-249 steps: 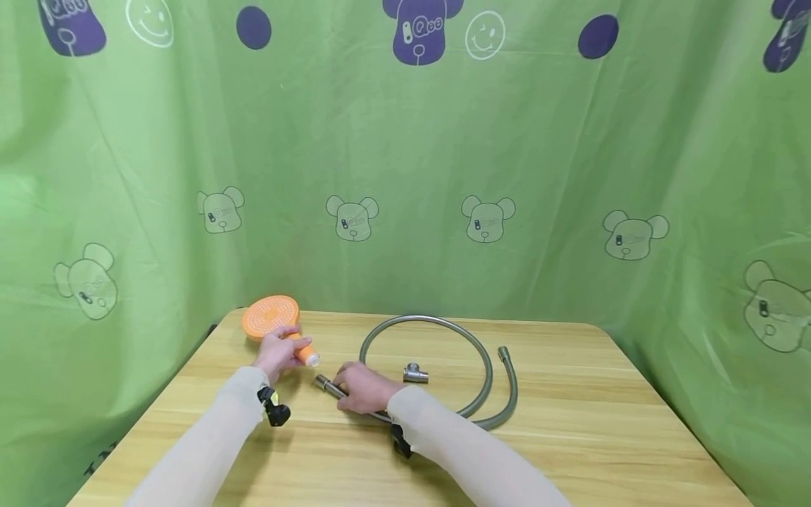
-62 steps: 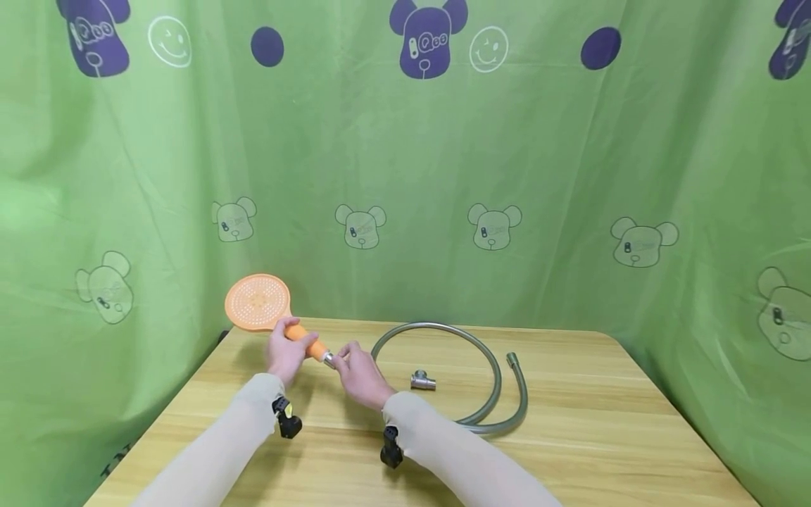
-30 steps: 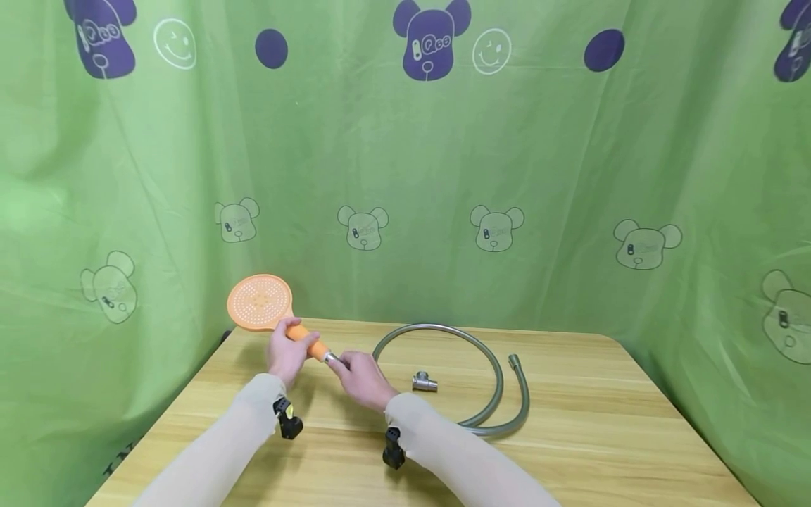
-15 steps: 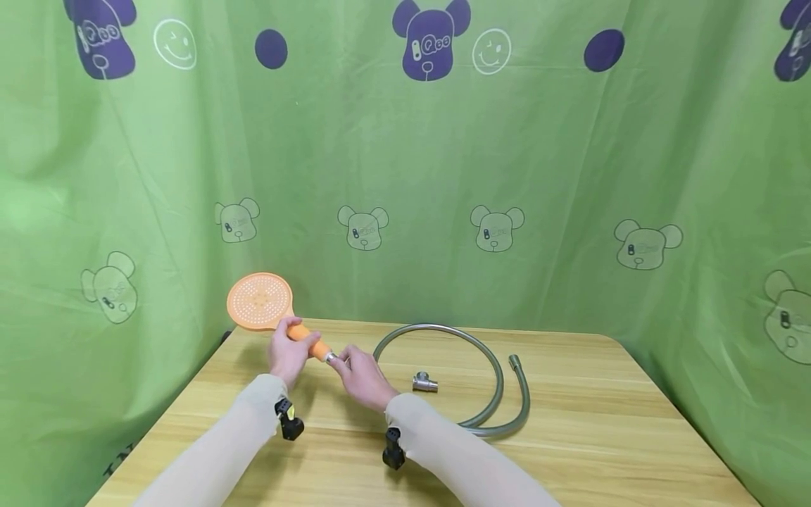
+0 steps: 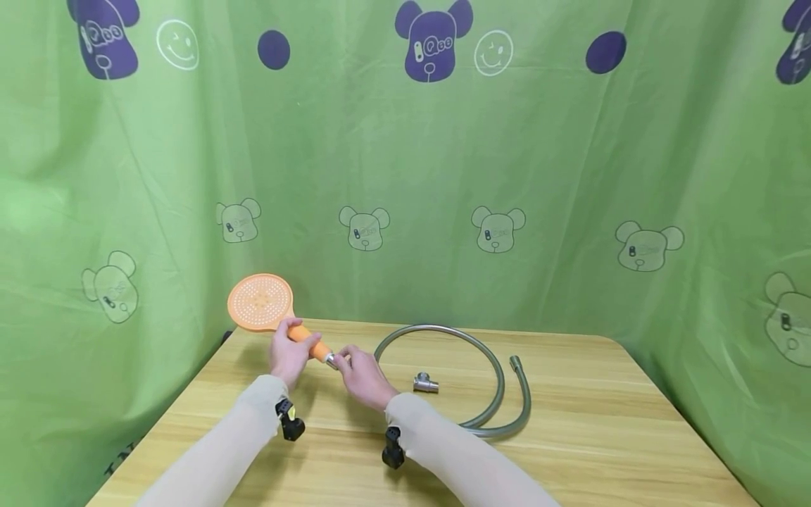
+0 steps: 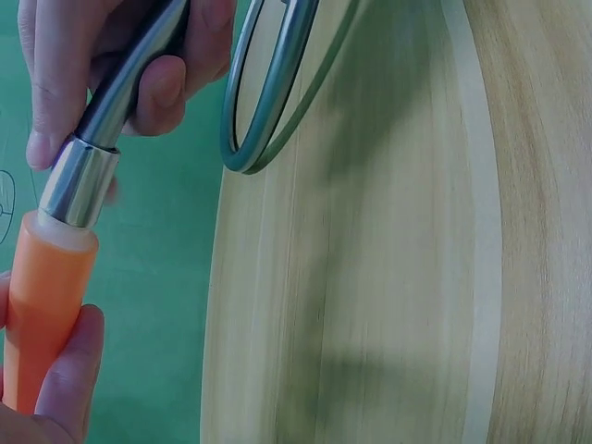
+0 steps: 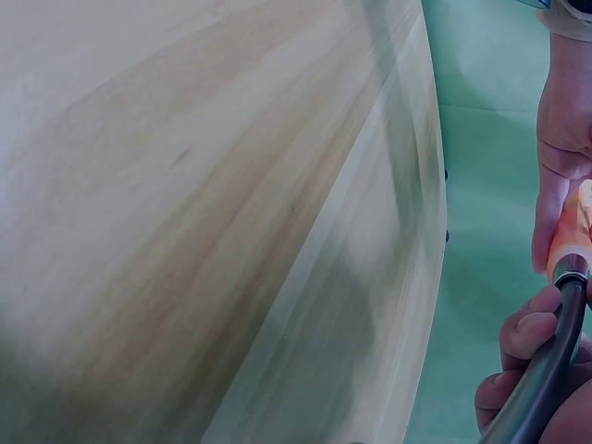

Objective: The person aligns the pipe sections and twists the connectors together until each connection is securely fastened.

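An orange shower head (image 5: 260, 301) with a round perforated face is held above the table's left side. My left hand (image 5: 290, 355) grips its handle (image 6: 51, 287), fingers and thumb on either side. A shower hose (image 6: 132, 76) meets the handle's end, its metal collar nut (image 6: 79, 185) seated against the whitish tip of the handle. My right hand (image 5: 364, 378) holds the hose just behind that nut, with fingers and thumb curled round it. In the right wrist view the hose (image 7: 546, 365) runs through the right fingers up to the orange handle.
The rest of the hose loops over the wooden table (image 5: 602, 408), its free end (image 5: 514, 363) at the right. Inside the loop lies a small chrome tee-shaped valve (image 5: 425, 382). A green patterned curtain (image 5: 418, 155) surrounds the table.
Earlier the hose end was apart from the handle, low over the table; now it meets the handle and the shower head is raised. Over the last second the right fingers shift slightly at the nut.
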Action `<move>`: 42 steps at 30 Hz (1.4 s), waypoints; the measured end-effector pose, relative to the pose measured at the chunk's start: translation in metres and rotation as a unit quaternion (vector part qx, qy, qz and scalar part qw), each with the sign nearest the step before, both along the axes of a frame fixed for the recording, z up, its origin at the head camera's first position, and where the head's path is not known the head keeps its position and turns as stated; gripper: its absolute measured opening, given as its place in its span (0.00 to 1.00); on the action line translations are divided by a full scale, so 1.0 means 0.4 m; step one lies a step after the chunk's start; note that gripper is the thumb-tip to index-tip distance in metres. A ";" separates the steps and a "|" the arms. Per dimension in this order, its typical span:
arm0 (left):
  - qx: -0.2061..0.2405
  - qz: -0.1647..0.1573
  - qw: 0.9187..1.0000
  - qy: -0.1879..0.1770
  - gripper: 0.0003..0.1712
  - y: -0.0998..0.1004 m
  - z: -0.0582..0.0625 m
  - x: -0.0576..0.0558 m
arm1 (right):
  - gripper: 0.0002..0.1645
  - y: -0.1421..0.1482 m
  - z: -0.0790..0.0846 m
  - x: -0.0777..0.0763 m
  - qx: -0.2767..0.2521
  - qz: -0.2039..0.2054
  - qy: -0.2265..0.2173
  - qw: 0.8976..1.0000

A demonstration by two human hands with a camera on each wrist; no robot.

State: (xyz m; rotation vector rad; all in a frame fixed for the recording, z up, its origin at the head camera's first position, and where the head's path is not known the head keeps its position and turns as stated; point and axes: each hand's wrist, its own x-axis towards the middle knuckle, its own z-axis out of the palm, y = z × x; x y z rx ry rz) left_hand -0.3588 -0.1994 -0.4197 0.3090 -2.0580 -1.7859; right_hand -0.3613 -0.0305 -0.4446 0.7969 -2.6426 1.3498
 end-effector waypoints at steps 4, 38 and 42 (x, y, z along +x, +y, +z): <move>-0.001 0.000 1.000 0.000 0.30 0.001 0.001 0.000 | 0.13 0.003 0.003 0.006 -0.014 -0.005 -0.020 1.000; -0.012 0.003 1.000 0.002 0.30 0.003 0.009 -0.006 | 0.18 0.008 0.013 0.005 0.001 0.014 0.004 1.000; -0.020 0.005 1.000 0.001 0.29 0.004 0.008 -0.004 | 0.21 0.007 0.008 0.004 0.011 0.014 -0.002 1.000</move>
